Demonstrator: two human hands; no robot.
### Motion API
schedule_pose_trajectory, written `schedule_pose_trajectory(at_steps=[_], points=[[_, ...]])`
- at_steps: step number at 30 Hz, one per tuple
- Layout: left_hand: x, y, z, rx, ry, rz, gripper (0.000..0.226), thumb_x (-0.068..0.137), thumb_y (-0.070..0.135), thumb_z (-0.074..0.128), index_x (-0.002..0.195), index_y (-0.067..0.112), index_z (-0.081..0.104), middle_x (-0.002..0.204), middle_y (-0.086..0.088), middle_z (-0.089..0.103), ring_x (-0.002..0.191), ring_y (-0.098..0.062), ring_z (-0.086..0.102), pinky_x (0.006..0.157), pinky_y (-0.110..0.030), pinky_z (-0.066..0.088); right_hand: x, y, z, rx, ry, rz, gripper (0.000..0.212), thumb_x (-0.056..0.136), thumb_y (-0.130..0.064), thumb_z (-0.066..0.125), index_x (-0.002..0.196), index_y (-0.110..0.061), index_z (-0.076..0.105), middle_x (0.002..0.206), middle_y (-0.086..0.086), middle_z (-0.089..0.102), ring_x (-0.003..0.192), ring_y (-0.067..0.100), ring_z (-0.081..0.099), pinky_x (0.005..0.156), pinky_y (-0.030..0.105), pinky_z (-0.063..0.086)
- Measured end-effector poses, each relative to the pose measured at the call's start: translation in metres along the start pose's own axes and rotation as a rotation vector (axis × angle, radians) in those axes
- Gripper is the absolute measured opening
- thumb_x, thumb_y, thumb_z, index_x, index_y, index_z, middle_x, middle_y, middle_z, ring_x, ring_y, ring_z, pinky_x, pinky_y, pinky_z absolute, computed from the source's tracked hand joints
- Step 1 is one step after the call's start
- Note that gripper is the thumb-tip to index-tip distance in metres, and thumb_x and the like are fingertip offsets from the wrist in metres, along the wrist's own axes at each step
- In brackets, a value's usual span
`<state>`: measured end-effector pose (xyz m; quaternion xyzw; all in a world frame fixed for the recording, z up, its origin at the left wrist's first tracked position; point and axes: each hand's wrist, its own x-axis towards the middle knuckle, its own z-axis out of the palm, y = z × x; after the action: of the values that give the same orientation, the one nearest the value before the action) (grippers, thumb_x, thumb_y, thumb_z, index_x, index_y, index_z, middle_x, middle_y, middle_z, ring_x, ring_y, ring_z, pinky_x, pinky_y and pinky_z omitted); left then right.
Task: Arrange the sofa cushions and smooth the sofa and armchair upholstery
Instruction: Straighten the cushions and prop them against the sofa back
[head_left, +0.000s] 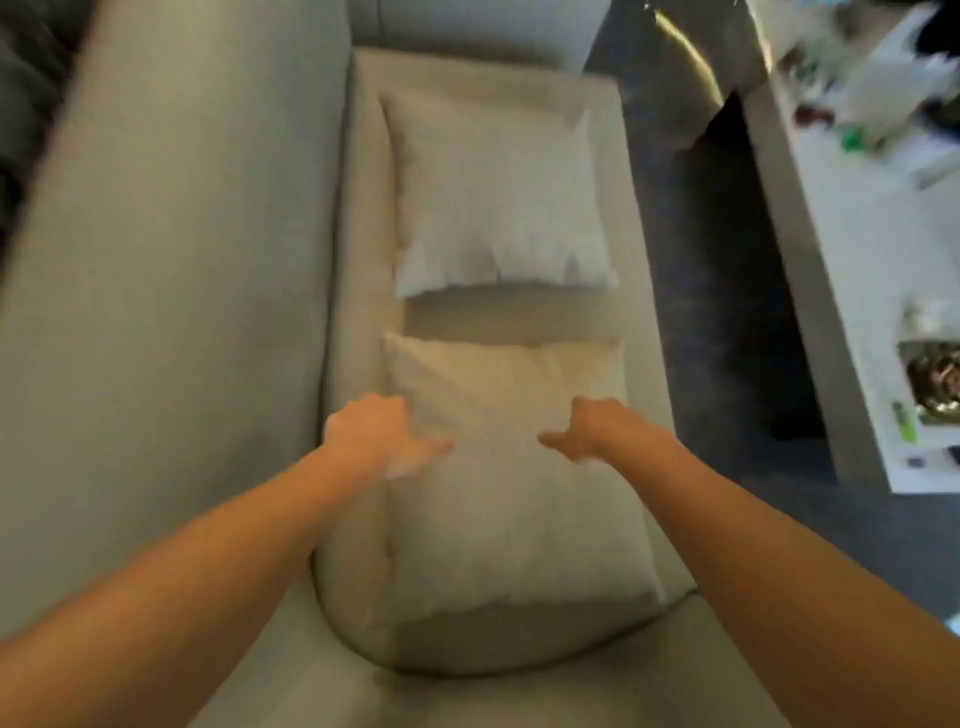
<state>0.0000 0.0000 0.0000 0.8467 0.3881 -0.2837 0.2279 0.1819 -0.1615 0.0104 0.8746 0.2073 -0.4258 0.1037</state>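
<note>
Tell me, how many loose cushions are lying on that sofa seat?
2. The near cushion lies under both hands, the far cushion lies beyond it toward the sofa's end, with a gap of bare seat between. Others may lie outside the picture.

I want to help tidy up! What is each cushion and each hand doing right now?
Near cushion: lying flat on the sofa seat, both hands over it.
Far cushion: lying flat, untouched, apart from the near one.
Left hand: over the near cushion, fingers spread.
Right hand: over the near cushion, gripping nothing.
</note>
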Motion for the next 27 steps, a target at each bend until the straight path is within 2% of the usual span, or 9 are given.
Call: schedule_pose_trajectory(at_steps=[2,4,6,9,13,16,20,25,27], points=[[0.026,-0.001,0.038,-0.162,0.009,-0.120,0.117,0.044,0.096,0.055,0.133,0.020,0.047,0.135,-0.013,0.058,0.122,-0.037,0.056,0.097,-0.046,0.049,0.029,0.025,0.035,0.131,0.027,0.107,0.112,0.074,-0.078,0.057,0.156,-0.026,0.002,0.160,0.023,0.016,0.143,0.044,0.027,0.114,0.055,0.029],[0.044,-0.005,0.077,-0.454,-0.030,-0.213,0.139,0.035,0.094,0.064,0.142,0.013,0.028,0.145,-0.013,0.046,0.132,-0.037,0.047,0.105,-0.046,0.043,0.049,0.047,0.073,0.294,0.066,0.123,0.118,0.065,-0.085,0.058,0.148,-0.049,-0.018,0.162,0.024,-0.003,0.144,0.049,0.019,0.117,0.059,0.021],[0.054,-0.004,0.109,-0.745,-0.041,-0.204,0.126,0.035,0.085,0.073,0.127,0.013,0.024,0.138,-0.007,0.046,0.127,-0.031,0.050,0.102,-0.037,0.040,0.060,0.056,0.102,0.452,0.150,0.102,0.112,0.057,-0.092,0.052,0.136,-0.064,-0.023,0.160,0.025,-0.007,0.139,0.054,0.022,0.115,0.062,0.020],[0.056,-0.002,0.126,-0.909,0.080,-0.179,0.105,0.043,0.075,0.080,0.113,0.020,0.025,0.125,-0.002,0.048,0.114,-0.025,0.055,0.098,-0.037,0.042,0.065,0.064,0.117,0.542,0.273,0.047,0.110,0.043,-0.100,0.042,0.131,-0.073,-0.018,0.158,0.021,0.005,0.134,0.056,0.027,0.110,0.065,0.024],[0.026,0.010,0.097,-0.865,0.172,-0.122,0.083,0.059,0.062,0.084,0.111,0.024,0.031,0.118,0.000,0.052,0.108,-0.024,0.057,0.089,-0.035,0.043,0.057,0.071,0.103,0.751,0.210,0.063,0.106,0.056,-0.090,0.054,0.143,-0.064,0.000,0.159,0.014,0.014,0.139,0.046,0.028,0.115,0.057,0.024],[-0.013,0.012,0.037,-0.697,0.238,-0.060,0.070,0.070,0.061,0.075,0.111,0.028,0.028,0.118,0.000,0.043,0.109,-0.029,0.054,0.086,-0.034,0.041,0.046,0.060,0.087,1.044,0.139,0.015,0.081,0.079,-0.077,0.050,0.150,-0.047,0.024,0.159,0.003,0.030,0.143,0.028,0.031,0.117,0.043,0.022],[-0.075,0.003,-0.055,-0.370,0.307,0.013,0.063,0.079,0.064,0.060,0.117,0.029,0.024,0.121,-0.002,0.038,0.106,-0.040,0.056,0.083,-0.040,0.040,0.021,0.001,0.083,1.295,-0.050,-0.021,0.075,0.088,-0.072,0.042,0.148,-0.027,0.042,0.154,-0.001,0.041,0.141,0.019,0.037,0.120,0.046,0.023],[-0.109,-0.036,-0.089,-0.166,0.375,-0.048,0.065,0.084,0.056,0.060,0.128,0.024,0.024,0.125,-0.012,0.039,0.104,-0.047,0.055,0.087,-0.048,0.045,0.009,-0.100,0.113,1.383,-0.110,-0.177,0.056,0.104,-0.045,0.033,0.150,-0.014,0.037,0.157,0.009,0.034,0.144,0.020,0.031,0.122,0.041,0.018],[-0.109,-0.054,-0.079,-0.095,0.314,-0.115,0.072,0.088,0.051,0.059,0.138,0.016,0.021,0.126,-0.016,0.037,0.108,-0.048,0.052,0.092,-0.051,0.044,0.012,-0.127,0.134,1.328,-0.145,-0.144,0.058,0.104,-0.047,0.029,0.155,-0.020,0.024,0.161,0.011,0.026,0.148,0.026,0.022,0.123,0.045,0.013]])
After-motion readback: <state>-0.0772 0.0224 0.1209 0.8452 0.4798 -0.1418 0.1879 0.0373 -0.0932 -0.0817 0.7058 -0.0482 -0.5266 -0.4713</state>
